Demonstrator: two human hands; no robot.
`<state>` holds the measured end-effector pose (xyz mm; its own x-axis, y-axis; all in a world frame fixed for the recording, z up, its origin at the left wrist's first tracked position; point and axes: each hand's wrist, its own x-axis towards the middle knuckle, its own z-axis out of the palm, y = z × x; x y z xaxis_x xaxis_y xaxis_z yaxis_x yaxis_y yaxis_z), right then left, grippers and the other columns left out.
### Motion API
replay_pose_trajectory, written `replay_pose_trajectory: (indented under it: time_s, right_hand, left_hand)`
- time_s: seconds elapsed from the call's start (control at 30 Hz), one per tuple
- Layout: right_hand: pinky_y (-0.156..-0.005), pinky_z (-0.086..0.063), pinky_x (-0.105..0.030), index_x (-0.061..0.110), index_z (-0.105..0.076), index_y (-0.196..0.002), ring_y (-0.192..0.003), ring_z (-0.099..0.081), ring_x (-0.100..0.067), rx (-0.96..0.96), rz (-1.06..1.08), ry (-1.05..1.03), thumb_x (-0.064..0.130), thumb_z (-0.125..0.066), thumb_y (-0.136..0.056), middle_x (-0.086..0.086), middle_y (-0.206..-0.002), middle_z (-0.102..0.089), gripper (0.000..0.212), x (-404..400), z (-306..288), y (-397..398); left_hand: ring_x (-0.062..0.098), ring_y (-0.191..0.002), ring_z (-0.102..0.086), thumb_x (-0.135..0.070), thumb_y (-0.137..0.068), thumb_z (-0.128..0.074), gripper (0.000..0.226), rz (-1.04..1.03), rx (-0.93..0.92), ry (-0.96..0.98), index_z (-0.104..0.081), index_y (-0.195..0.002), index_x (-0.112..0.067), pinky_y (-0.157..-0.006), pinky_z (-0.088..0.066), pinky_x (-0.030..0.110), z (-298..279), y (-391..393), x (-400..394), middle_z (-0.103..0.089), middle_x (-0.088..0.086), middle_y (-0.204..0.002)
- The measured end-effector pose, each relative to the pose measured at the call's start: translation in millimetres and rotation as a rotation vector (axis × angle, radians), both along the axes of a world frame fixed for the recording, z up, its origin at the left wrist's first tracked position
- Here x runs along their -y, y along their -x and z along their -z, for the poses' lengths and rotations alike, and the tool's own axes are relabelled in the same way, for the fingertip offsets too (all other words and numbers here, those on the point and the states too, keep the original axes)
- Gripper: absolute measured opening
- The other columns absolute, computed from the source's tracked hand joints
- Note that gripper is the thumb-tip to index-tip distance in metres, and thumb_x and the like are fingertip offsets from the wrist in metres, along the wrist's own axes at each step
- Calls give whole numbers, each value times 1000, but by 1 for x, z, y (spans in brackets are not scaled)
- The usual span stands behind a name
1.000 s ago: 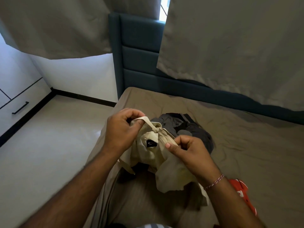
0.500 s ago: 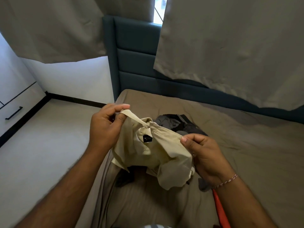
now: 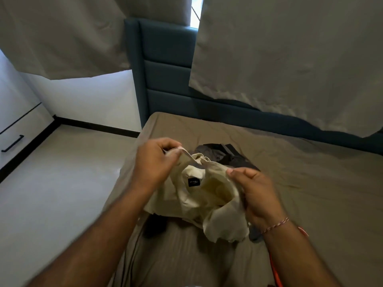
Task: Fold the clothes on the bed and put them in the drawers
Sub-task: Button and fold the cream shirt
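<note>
A crumpled cream shirt [image 3: 199, 195] with a small black neck label hangs above the bed [image 3: 310, 193] between both hands. My left hand [image 3: 154, 160] pinches one end of its collar band at the upper left. My right hand [image 3: 255, 193] grips the fabric at the other side, thumb on top. Behind the shirt a heap of dark grey clothes [image 3: 223, 154] lies on the brown sheet. Another dark piece [image 3: 154, 226] lies under the shirt near the bed's left edge.
A white drawer front with a black handle [image 3: 12, 143] stands at the far left across the pale floor [image 3: 51, 193]. The teal padded headboard [image 3: 165, 65] and grey curtains [image 3: 290, 59] rise behind the bed. A red-orange item [image 3: 275, 272] peeks out under my right forearm.
Both hands have drawn apart, stretching the shirt's collar open so the inside and label show. The camera view has shifted slightly, hiding most of the red item.
</note>
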<state>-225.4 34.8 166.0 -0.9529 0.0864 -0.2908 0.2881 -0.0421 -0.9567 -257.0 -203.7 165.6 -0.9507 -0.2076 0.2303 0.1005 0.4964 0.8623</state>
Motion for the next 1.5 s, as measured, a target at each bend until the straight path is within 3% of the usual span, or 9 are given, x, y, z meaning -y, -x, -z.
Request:
replay_pose_trajectory:
  time_s: [0.07,0.17,0.3,0.7,0.87,1.07,1.13,1.27,1.5]
  right_hand:
    - [-89,-61,-48,10,-81,-84,-92,-73,-36,-11,-3,29,16,-76,-90,-19,-91,-77,10,13,6,-12]
    - [-83,-62,-44,8,-80,-86,-90,-75,-32,-7,7,146,17,-74,-87,-20,-94,-77,11,28,9,-27]
    - [-74,-63,-38,6,-78,-88,-85,-75,-29,22,9,220,14,-72,-89,-21,-95,-77,10,29,5,-33]
    - [-81,-60,-28,14,-80,-92,-91,-73,-22,-192,-211,-11,14,-73,-92,-8,-92,-77,8,25,-3,-36]
    - [-75,-61,-33,16,-79,-94,-86,-71,-27,-266,-280,-100,19,-75,-91,-8,-90,-75,6,20,-4,-35]
    - [-73,-59,-42,26,-70,-96,-84,-67,-22,-351,-591,-373,26,-70,-96,1,-94,-70,0,4,-16,-22]
    - [-72,-59,-43,26,-70,-93,-83,-66,-21,-381,-650,-454,28,-70,-95,3,-92,-69,2,1,-20,-17]
    - [-70,-57,-49,25,-69,-91,-78,-65,-23,-389,-689,-489,33,-70,-91,1,-88,-68,8,-1,-25,-13]
    - [-66,-57,-42,21,-66,-92,-77,-62,-23,-391,-813,-495,23,-70,-92,-1,-89,-64,4,-2,-24,-7]
  left_hand:
    - [-3,-80,-68,-22,-87,-82,11,35,-15,45,-80,-94,-31,-72,-62,23,9,-20,-19,-74,-19,-84]
    - [0,-86,-64,-20,-92,-76,14,161,-129,266,-80,-104,-25,-81,-55,20,20,-46,-34,-73,-14,-95]
    - [7,-91,-63,-16,-94,-73,20,292,-237,363,-79,-113,-16,-84,-47,15,26,-64,-34,-72,-3,-98]
    - [17,-87,-68,-17,-95,-77,16,276,-605,398,-80,-99,-2,-80,-56,28,35,-69,-26,-76,8,-96]
    - [16,-88,-66,-17,-96,-76,15,312,-619,417,-79,-102,-3,-74,-56,32,39,-66,-27,-74,9,-99]
    - [-3,-105,-57,-22,-102,-69,16,514,-540,355,-76,-107,-9,-87,-51,14,31,-61,-19,-63,14,-139]
    - [-8,-108,-58,-22,-100,-70,14,593,-478,315,-75,-105,-11,-90,-51,13,25,-59,-17,-66,10,-135]
    - [3,-106,-68,-20,-92,-75,12,606,-365,206,-76,-98,-10,-87,-56,15,19,-57,-19,-72,3,-118]
    - [4,-122,-65,-15,-87,-80,9,624,-288,76,-76,-88,-8,-95,-53,17,20,-61,-19,-70,2,-129]
